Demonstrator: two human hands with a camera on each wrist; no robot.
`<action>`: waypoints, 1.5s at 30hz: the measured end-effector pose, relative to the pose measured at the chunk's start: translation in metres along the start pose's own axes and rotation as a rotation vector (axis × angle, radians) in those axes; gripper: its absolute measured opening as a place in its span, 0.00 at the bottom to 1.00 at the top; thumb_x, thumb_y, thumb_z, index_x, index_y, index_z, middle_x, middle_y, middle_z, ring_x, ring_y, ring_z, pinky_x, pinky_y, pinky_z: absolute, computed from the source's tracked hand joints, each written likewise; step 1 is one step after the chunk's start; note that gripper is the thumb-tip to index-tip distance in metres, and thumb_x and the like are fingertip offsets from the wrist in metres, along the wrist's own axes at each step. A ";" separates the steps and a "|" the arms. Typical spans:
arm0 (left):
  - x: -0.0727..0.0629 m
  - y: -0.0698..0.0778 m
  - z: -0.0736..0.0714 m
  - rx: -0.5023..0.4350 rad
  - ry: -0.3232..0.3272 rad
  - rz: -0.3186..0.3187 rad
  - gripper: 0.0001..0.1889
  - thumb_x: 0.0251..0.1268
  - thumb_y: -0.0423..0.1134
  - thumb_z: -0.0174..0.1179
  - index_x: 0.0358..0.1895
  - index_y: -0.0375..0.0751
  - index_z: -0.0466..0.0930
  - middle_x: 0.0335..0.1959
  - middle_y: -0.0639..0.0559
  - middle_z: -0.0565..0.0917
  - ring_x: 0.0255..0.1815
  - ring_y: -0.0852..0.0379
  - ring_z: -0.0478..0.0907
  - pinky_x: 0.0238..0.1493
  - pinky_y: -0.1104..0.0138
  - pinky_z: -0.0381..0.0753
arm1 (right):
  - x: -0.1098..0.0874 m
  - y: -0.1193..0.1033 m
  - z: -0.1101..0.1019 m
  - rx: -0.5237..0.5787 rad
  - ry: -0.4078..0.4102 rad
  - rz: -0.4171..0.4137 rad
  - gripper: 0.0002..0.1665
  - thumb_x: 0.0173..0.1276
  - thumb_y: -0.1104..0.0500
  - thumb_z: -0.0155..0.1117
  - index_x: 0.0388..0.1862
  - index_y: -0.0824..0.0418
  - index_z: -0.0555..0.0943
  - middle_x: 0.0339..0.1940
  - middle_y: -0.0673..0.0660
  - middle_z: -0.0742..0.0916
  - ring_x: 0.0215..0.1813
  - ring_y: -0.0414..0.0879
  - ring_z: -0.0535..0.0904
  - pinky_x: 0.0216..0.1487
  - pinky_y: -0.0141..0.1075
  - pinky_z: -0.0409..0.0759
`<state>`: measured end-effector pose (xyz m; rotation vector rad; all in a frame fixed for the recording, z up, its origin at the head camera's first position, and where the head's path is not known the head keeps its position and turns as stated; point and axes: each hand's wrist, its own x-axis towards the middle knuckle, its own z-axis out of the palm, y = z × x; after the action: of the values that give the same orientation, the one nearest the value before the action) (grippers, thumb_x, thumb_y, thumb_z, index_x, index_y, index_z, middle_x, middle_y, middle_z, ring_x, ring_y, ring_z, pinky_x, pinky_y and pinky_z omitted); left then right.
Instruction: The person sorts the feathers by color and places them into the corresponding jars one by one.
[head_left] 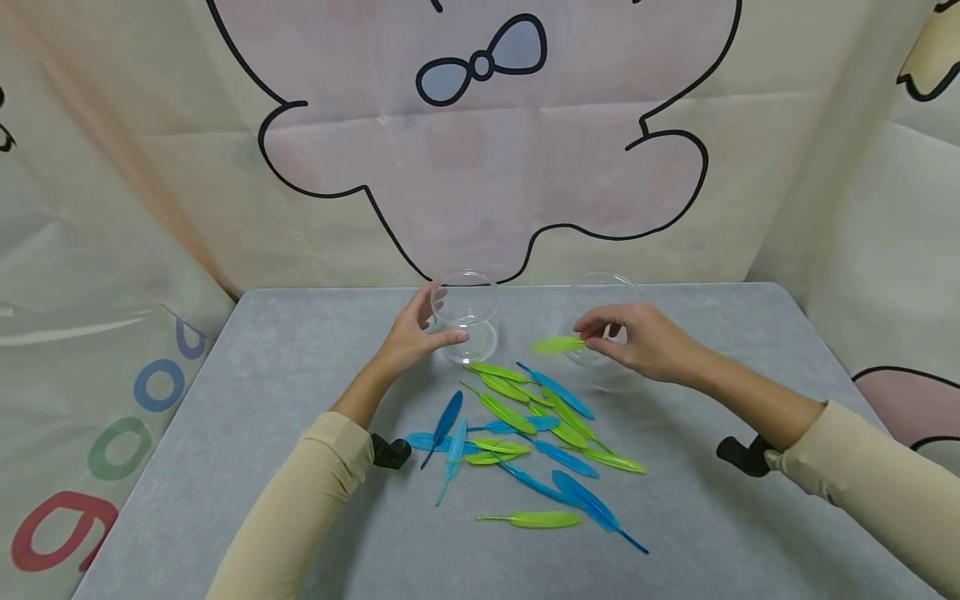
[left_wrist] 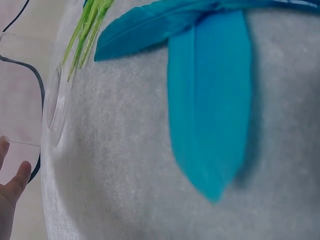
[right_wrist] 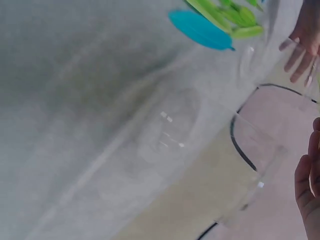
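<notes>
My left hand (head_left: 412, 333) holds an upright clear plastic cup (head_left: 480, 321), thumb at the front and the other fingers at its far left side. Between thumb and fingertips, my right hand (head_left: 648, 343) pinches a lime green feather (head_left: 557, 344), its vane pointing left. That hand is in front of a second clear cup (head_left: 600, 293), hiding part of it. Just below the cups lies a loose spread of green feathers (head_left: 510, 412) and blue feathers (head_left: 566, 458). The right wrist view shows the second cup (right_wrist: 175, 125) close up, with the feather's grip mostly out of frame.
A grey cloth-covered table (head_left: 300, 500) carries everything. One green feather (head_left: 546, 520) lies apart near the front, beside a blue feather (head_left: 588, 500). Behind the table hangs a printed backdrop (head_left: 480, 167), and another printed sheet (head_left: 90, 333) borders the left side.
</notes>
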<state>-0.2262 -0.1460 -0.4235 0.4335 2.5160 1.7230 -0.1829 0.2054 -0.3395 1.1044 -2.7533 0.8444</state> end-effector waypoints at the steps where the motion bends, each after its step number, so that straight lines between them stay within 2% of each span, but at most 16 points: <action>1: 0.000 0.000 0.000 0.001 -0.001 -0.001 0.51 0.58 0.44 0.74 0.80 0.52 0.48 0.78 0.43 0.58 0.78 0.43 0.55 0.72 0.47 0.60 | 0.004 -0.002 -0.004 -0.004 0.000 -0.003 0.14 0.62 0.69 0.71 0.47 0.60 0.86 0.37 0.48 0.89 0.38 0.40 0.81 0.41 0.42 0.81; 12: -0.001 -0.002 0.001 0.006 -0.002 0.010 0.51 0.60 0.43 0.72 0.81 0.53 0.47 0.78 0.44 0.58 0.78 0.42 0.55 0.71 0.45 0.60 | 0.052 -0.016 -0.037 -0.072 0.023 -0.056 0.12 0.63 0.70 0.69 0.46 0.63 0.85 0.36 0.52 0.89 0.39 0.45 0.83 0.42 0.43 0.80; 21: -0.001 -0.004 0.002 0.013 0.003 0.009 0.51 0.60 0.43 0.72 0.81 0.50 0.47 0.78 0.44 0.59 0.77 0.42 0.56 0.71 0.44 0.61 | 0.081 -0.027 -0.046 -0.091 0.028 -0.056 0.11 0.64 0.71 0.68 0.45 0.64 0.86 0.36 0.55 0.89 0.39 0.49 0.83 0.43 0.48 0.80; 26: -0.001 -0.004 0.003 0.007 0.004 0.021 0.51 0.60 0.42 0.72 0.81 0.46 0.47 0.78 0.43 0.59 0.78 0.42 0.56 0.72 0.44 0.59 | 0.092 -0.031 -0.041 -0.095 0.015 -0.042 0.10 0.65 0.69 0.68 0.44 0.62 0.86 0.35 0.55 0.89 0.39 0.48 0.83 0.42 0.45 0.79; 33: 0.000 -0.001 0.003 0.026 -0.001 0.001 0.51 0.60 0.45 0.72 0.81 0.54 0.47 0.78 0.47 0.60 0.77 0.43 0.57 0.72 0.46 0.61 | 0.101 -0.036 -0.028 -0.105 0.002 -0.027 0.09 0.65 0.69 0.68 0.44 0.64 0.86 0.36 0.57 0.89 0.40 0.49 0.83 0.44 0.43 0.81; 38: -0.001 -0.001 0.002 0.018 0.001 -0.018 0.51 0.60 0.46 0.72 0.81 0.54 0.46 0.78 0.49 0.60 0.77 0.44 0.57 0.72 0.45 0.59 | 0.110 -0.039 -0.013 -0.142 -0.035 -0.021 0.11 0.67 0.67 0.68 0.48 0.63 0.85 0.39 0.56 0.89 0.43 0.49 0.83 0.48 0.43 0.82; 43: -0.002 0.000 0.000 0.005 -0.005 -0.009 0.50 0.61 0.43 0.72 0.81 0.53 0.46 0.78 0.46 0.60 0.78 0.45 0.56 0.74 0.45 0.56 | 0.120 -0.042 0.004 -0.143 -0.072 -0.009 0.11 0.68 0.66 0.67 0.49 0.63 0.85 0.42 0.56 0.89 0.44 0.49 0.84 0.50 0.42 0.82; 45: -0.005 0.010 -0.001 0.001 -0.018 0.003 0.50 0.62 0.40 0.71 0.81 0.49 0.46 0.78 0.42 0.59 0.78 0.43 0.56 0.74 0.45 0.55 | 0.122 -0.042 0.008 -0.137 -0.080 -0.004 0.11 0.68 0.66 0.66 0.49 0.63 0.85 0.42 0.56 0.89 0.45 0.49 0.85 0.51 0.42 0.82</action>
<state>-0.2202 -0.1449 -0.4146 0.4512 2.5059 1.7108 -0.2448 0.0999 -0.2963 1.1415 -2.8231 0.6137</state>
